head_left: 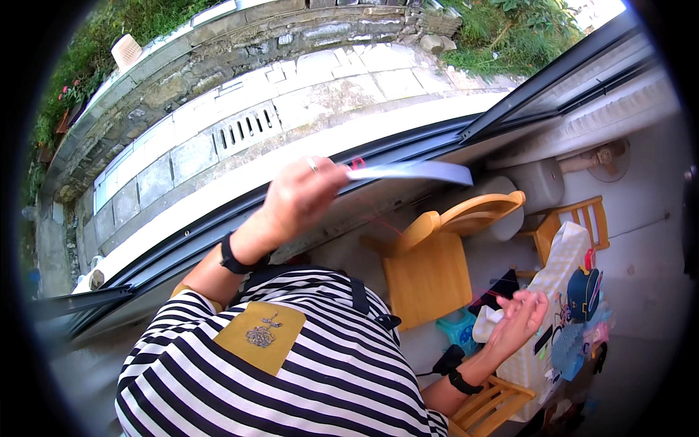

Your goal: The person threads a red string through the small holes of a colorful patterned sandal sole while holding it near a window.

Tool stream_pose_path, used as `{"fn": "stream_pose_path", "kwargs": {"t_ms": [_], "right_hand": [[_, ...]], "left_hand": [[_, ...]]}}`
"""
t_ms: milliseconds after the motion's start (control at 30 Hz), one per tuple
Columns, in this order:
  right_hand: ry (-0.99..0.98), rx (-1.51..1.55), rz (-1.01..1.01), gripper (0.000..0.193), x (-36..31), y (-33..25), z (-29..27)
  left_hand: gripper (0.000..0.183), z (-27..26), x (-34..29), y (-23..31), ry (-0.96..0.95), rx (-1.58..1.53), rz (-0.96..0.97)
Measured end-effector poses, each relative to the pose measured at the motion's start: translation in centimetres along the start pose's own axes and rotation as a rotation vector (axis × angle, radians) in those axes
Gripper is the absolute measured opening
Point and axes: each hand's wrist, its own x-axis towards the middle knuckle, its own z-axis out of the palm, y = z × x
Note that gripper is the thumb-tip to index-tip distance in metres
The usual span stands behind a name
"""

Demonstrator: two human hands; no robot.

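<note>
My left hand (302, 193) is raised at the window frame. Its fingers are closed on one end of a thin, flat white strip (415, 172), which is blurred by motion and reaches to the right. A small red piece (357, 164) shows beside the fingertips. Lower at the right, my right hand (517, 317) has its fingers pinched together near the table. A thin red thread (492, 293) runs up to these fingers, and a faint red line also slants down from the left hand. Whether both are one thread I cannot tell.
A dark window frame (408, 153) curves across the view, with paving and a stone wall outside. Beneath my hands stands a wooden chair (428, 277). To the right, a table with a checked cloth (564, 251) carries a dark blue bag (585, 293) and several small things.
</note>
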Motion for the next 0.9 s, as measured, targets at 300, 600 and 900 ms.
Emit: {"fn": "stream_pose_path", "kwargs": {"t_ms": [300,600,900], "right_hand": [[-0.498,-0.223,0.010,0.007,-2.9,-2.2,8.2],[-0.878,-0.585,-0.262,0.012,-4.3,-2.3,11.4],[-0.598,-0.684,-0.419,0.009,-3.3,0.4,11.0]], "left_hand": [[0.026,0.2,0.5,3.6,-0.203,0.111,0.349],[0.024,1.7,-0.1,5.3,-0.248,0.087,0.404],[0.016,2.5,-0.4,7.7,-0.306,0.026,0.431]]}}
